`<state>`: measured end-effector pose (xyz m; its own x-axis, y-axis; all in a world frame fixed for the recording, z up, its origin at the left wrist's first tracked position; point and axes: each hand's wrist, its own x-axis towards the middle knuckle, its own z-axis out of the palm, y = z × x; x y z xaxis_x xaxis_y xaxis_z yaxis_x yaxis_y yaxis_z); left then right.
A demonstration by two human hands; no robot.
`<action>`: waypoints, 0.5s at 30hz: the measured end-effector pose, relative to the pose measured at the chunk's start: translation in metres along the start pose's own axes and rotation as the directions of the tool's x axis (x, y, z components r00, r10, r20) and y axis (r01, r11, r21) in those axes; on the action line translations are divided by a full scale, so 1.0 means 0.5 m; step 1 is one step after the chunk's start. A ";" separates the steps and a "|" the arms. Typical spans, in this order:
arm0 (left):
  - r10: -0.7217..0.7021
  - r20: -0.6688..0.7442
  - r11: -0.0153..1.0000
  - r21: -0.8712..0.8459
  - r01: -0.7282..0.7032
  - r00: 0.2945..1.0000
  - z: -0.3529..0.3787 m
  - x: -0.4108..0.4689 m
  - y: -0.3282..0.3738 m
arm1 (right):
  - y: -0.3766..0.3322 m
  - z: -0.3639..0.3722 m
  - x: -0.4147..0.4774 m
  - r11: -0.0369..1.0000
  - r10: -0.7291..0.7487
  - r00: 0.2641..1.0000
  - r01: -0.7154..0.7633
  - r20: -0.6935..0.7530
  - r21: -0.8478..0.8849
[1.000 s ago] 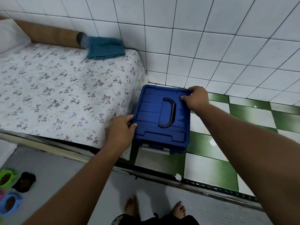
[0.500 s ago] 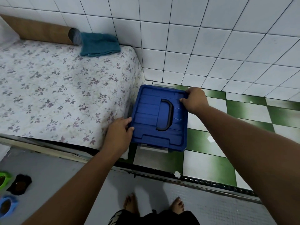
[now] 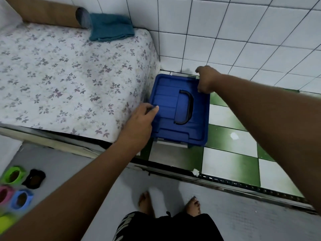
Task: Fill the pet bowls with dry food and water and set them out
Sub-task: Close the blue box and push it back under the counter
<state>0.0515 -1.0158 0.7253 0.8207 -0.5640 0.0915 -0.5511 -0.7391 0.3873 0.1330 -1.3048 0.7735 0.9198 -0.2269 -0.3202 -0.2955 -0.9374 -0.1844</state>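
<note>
1. At the lower left edge of the frame, small pet bowls sit close together on the grey floor: a green bowl (image 3: 13, 174), a black bowl (image 3: 34, 179), a pink bowl (image 3: 4, 194) and a blue bowl (image 3: 21, 200). They are blurred, and each shows dark brown contents.
2. A mattress (image 3: 69, 75) in a flower-print sheet fills the upper left. A brown bolster (image 3: 50, 16) and a folded teal towel (image 3: 111, 29) lie at its far end against the white tiled wall (image 3: 243, 32).
3. In the centre, the left hand (image 3: 140, 122) grasps the left rim of the blue-lidded storage box (image 3: 166, 100). Its thumb lies on top and its fingers are hidden below the edge.
4. The box stands in the corner on the green-and-white checked floor (image 3: 231, 160), just beside the mattress. Its lid is on and its black handle (image 3: 189, 106) lies flat.
5. Bare feet (image 3: 145, 202) stand at the bottom centre.
6. The right hand (image 3: 206, 79) clasps the box's far right corner, with its fingers curled over the rim.
</note>
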 end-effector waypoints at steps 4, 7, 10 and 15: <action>0.116 0.027 0.992 0.042 -0.117 0.993 0.009 -0.041 -0.009 | -0.010 -0.002 0.020 0.964 -0.021 1.000 0.017 0.012 0.265; 0.085 0.197 0.992 0.073 -0.101 0.977 0.003 -0.065 -0.006 | -0.011 0.020 0.042 0.933 -0.034 0.997 0.059 -0.075 0.355; 0.038 0.302 0.976 0.193 -0.100 0.953 0.005 -0.065 0.004 | -0.017 0.030 0.066 0.942 -0.047 0.999 0.043 0.004 0.333; 0.060 0.224 0.934 0.331 -0.134 0.973 0.017 -0.042 0.017 | -0.012 0.026 0.090 0.899 -0.081 0.995 0.047 0.059 0.436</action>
<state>0.0284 -1.0132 0.7190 0.7313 -0.6756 -0.0936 -0.6747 -0.7367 0.0455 0.1726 -1.3059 0.7482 0.9237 -0.1341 -0.3588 -0.3348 -0.7378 -0.5861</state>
